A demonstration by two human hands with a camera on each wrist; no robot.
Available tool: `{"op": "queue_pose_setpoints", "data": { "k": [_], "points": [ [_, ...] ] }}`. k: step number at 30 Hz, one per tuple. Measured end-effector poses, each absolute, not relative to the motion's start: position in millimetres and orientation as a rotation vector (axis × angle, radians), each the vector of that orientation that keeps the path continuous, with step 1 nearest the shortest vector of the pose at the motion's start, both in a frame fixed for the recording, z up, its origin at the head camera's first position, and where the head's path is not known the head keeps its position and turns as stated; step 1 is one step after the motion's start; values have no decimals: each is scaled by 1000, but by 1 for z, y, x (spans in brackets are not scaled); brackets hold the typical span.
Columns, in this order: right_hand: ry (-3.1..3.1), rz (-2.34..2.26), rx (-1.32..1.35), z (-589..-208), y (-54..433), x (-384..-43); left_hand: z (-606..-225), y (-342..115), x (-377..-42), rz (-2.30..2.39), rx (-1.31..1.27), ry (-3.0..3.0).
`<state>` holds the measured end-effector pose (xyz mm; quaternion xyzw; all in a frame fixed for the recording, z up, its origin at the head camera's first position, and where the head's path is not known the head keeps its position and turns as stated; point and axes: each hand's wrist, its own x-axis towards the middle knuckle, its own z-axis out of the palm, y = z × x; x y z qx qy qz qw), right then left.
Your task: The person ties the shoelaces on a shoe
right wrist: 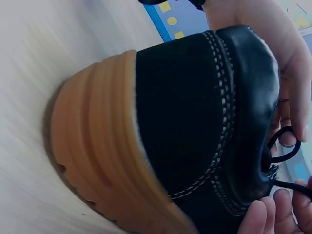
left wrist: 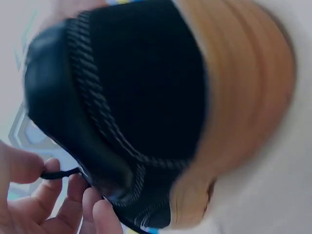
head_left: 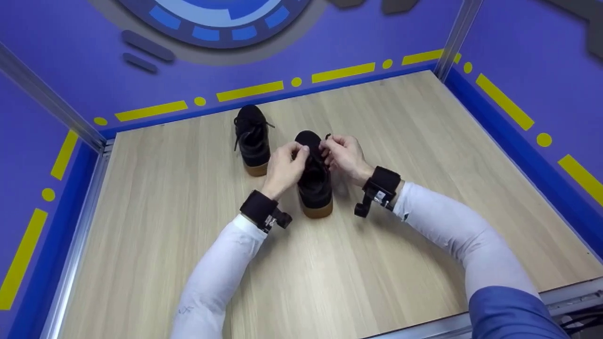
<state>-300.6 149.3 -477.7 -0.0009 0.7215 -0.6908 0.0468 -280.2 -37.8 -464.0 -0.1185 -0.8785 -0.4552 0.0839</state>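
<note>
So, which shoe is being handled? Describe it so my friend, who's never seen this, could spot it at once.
On the pale wooden table, look between the left hand and the right hand. There stands a black shoe with a tan sole, toe pointing away. Unlike the similar shoe farther back on the left, this one has its laces pinched in both hands.
</note>
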Motion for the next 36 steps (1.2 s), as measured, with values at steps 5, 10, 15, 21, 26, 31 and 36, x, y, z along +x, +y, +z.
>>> {"op": "queue_pose_setpoints", "data": {
  "k": [5,10,15,21,26,31,36],
  "points": [
    [2248,-2165,-104,-471,149,-300,-459,-37,-281,-1716,-328,-2468],
    [2329,-2206,-311,-462,147,-301,-452,-34,-283,-1826,-378,-2329],
    [2404,-2204,-505,-448,148,-301,-447,-34,-286,-1826,-462,-2308],
    [2463,-2145,-687,-434,148,-303,-441,-36,-289,-1735,-500,-2361],
    [2539,-2051,-813,-425,148,-303,-438,-36,-291,-1689,-538,-2376],
    [2690,-1902,-920,-420,149,-302,-437,-35,-293,-1662,-588,-2387],
    [2754,-1813,-1031,-415,149,-304,-435,-36,-295,-1633,-640,-2423]
  ]
}}
